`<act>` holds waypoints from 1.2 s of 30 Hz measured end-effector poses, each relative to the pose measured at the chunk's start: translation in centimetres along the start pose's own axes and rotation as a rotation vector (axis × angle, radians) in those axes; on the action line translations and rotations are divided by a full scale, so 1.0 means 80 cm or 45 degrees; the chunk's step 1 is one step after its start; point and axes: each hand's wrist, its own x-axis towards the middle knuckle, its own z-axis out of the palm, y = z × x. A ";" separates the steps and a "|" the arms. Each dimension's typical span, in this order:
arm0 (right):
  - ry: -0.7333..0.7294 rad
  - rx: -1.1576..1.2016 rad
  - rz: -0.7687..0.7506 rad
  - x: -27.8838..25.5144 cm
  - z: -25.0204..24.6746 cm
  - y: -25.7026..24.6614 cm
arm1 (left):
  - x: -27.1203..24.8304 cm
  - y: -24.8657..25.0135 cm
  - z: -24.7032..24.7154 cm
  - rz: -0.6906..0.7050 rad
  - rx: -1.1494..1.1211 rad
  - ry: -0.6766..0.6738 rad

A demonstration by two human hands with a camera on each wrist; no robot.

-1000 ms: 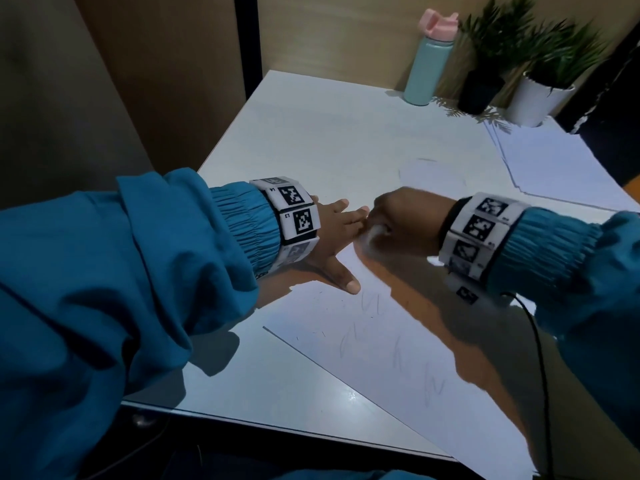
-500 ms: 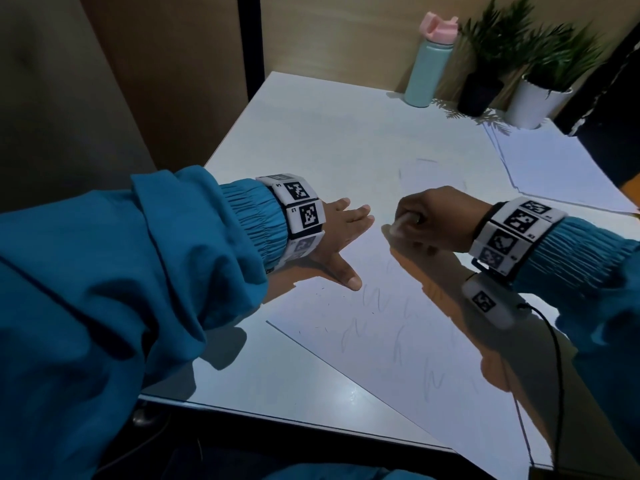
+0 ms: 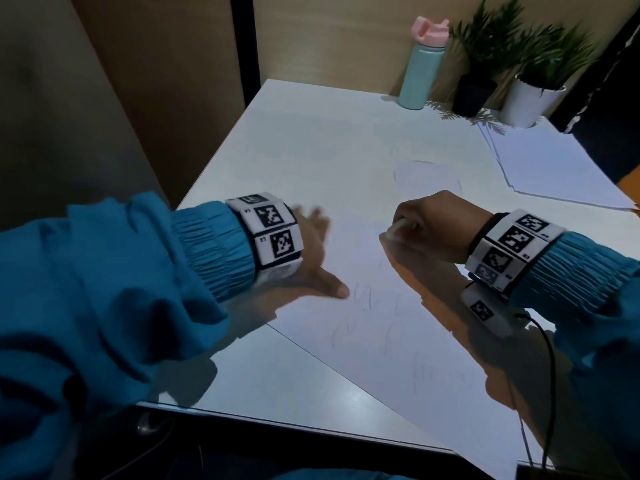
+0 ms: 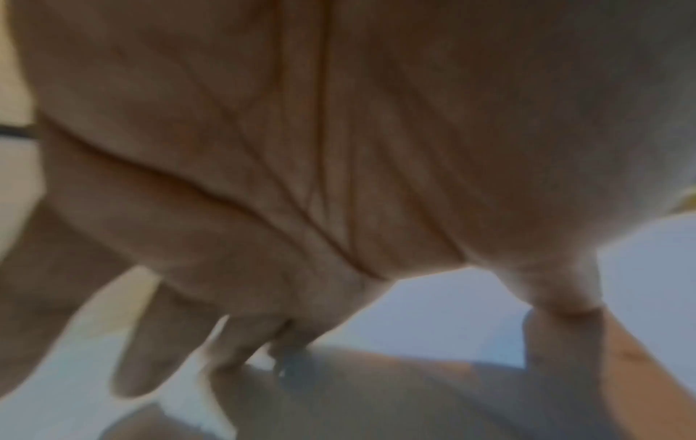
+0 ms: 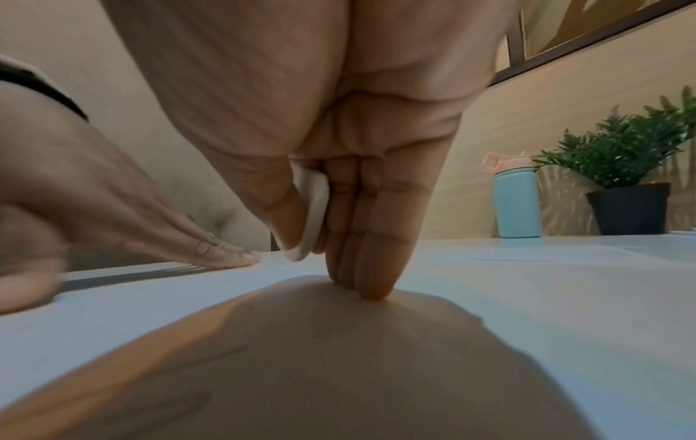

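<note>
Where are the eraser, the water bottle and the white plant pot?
eraser point(image 5: 314, 214), right wrist view, middle of its white edge.
water bottle point(image 3: 420, 77), head view, middle of its teal body.
white plant pot point(image 3: 528, 103), head view, front of its wall.

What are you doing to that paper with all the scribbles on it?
Someone seems to be rubbing out pencil scribbles. The right hand pinches a small white eraser between thumb and fingers, low over a sheet of paper on the white table. The left hand lies flat and spread on the paper, probably to stop it sliding. Faint pencil marks show nearer the person. Whether the eraser touches the paper right now is hard to tell.
</note>
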 end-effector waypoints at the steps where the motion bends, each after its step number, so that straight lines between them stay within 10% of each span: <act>1: -0.007 0.011 -0.001 -0.001 0.000 -0.001 | 0.001 -0.010 -0.002 -0.105 0.031 0.014; 6: -0.019 0.023 0.025 -0.001 -0.003 -0.008 | -0.001 0.004 -0.004 0.405 -0.030 0.080; 10: -0.018 0.054 0.044 -0.006 -0.004 -0.012 | 0.011 -0.004 -0.005 0.044 -0.018 0.114; 15: -0.027 0.026 0.037 -0.007 -0.004 -0.016 | 0.019 -0.021 -0.012 0.334 -0.031 -0.005; 28: 0.105 -0.096 -0.307 -0.008 -0.020 -0.035 | 0.027 -0.017 -0.019 0.307 0.103 0.110; 36: -0.099 0.096 -0.494 -0.009 -0.017 -0.068 | 0.025 -0.033 -0.020 0.431 0.092 -0.107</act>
